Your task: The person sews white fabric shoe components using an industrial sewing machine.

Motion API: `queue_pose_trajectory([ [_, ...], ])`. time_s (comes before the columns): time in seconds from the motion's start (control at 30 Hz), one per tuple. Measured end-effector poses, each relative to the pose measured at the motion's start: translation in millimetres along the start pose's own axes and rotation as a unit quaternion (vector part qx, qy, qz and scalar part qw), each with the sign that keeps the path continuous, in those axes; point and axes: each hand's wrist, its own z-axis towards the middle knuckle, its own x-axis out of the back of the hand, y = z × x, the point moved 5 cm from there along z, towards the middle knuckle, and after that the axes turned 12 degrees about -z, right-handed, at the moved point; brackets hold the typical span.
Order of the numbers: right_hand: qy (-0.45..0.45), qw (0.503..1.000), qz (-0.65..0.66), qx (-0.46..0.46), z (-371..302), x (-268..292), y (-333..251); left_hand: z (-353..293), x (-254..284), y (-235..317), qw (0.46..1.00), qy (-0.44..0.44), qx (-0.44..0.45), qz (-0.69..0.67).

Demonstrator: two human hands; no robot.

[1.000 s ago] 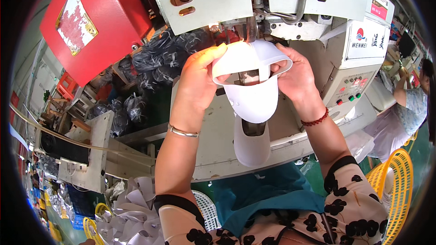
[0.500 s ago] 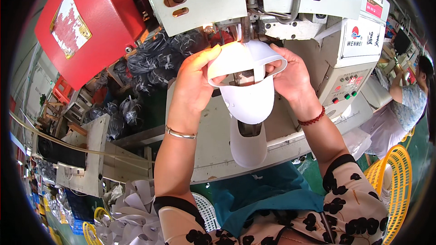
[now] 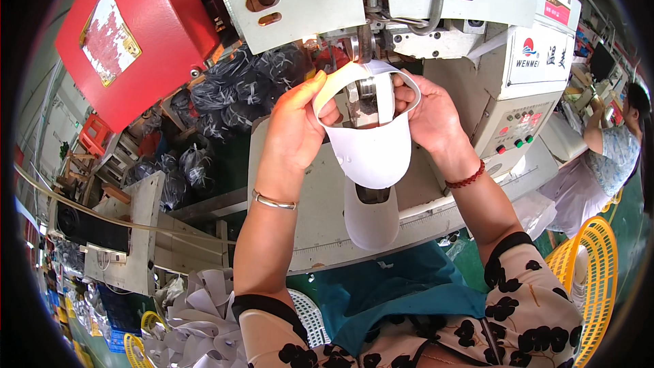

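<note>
A white shoe upper (image 3: pixel 373 155) hangs between my hands, its rounded toe part toward me and its opening facing up. My left hand (image 3: pixel 296 123) grips the left rim, thumb outside and fingers curled into the opening. On the other side my right hand (image 3: pixel 437 112) is closed on the right rim, its fingertips partly inside. The far edge of the upper lies at the machine's metal working parts (image 3: pixel 361 48); exactly where they touch I cannot tell. Through the opening a metal post (image 3: pixel 366 105) shows. Below the toe, a second white rounded piece (image 3: pixel 372 225) is partly covered.
The pale machine head (image 3: pixel 293 0) spans the top, with a control box (image 3: pixel 514 126) at right and a red housing (image 3: pixel 136 34) at left. The worktable (image 3: pixel 313 238) ends before my teal apron (image 3: pixel 402 293). White pieces (image 3: pixel 197 320) pile lower left; a yellow basket (image 3: pixel 599 279) stands right.
The far part of the upper has tipped back, so its opening shows wider and more of the metal post is visible. Both hands keep their hold and have turned slightly.
</note>
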Motion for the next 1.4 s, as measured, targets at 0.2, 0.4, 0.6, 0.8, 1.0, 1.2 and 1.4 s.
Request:
queue_pose_trajectory([
  [0.2, 0.172, 0.981, -0.088, -0.015, -8.8, 2.9, 8.1, -5.8, 9.0, -10.6, 0.999, -0.010, 0.039, -0.034],
  [0.4, 0.215, 0.968, -0.128, -0.031, -15.7, 15.7, 23.6, -5.3, 28.1, -25.0, 0.994, 0.106, 0.016, -0.007],
  [0.6, 0.256, 0.935, -0.240, -0.052, -33.8, 20.6, 39.8, -4.6, 58.4, -59.8, 0.989, 0.129, 0.065, -0.041],
  [0.8, 0.273, 0.929, -0.244, -0.052, -46.5, 5.3, 39.8, -12.7, 56.1, -66.5, 0.990, 0.131, 0.053, 0.005],
  [1.0, 0.279, 0.921, -0.265, -0.056, -48.2, -1.3, 35.8, -5.6, 48.5, -63.7, 0.995, 0.092, 0.032, -0.020],
  [1.2, 0.254, 0.921, -0.291, -0.046, -47.1, -1.3, 35.9, -2.2, 57.6, -63.3, 0.994, 0.108, 0.026, -0.003],
  [1.4, 0.263, 0.908, -0.321, -0.063, -48.2, -13.8, 25.3, -22.6, 25.6, -46.9, 0.992, 0.112, -0.062, -0.013],
])
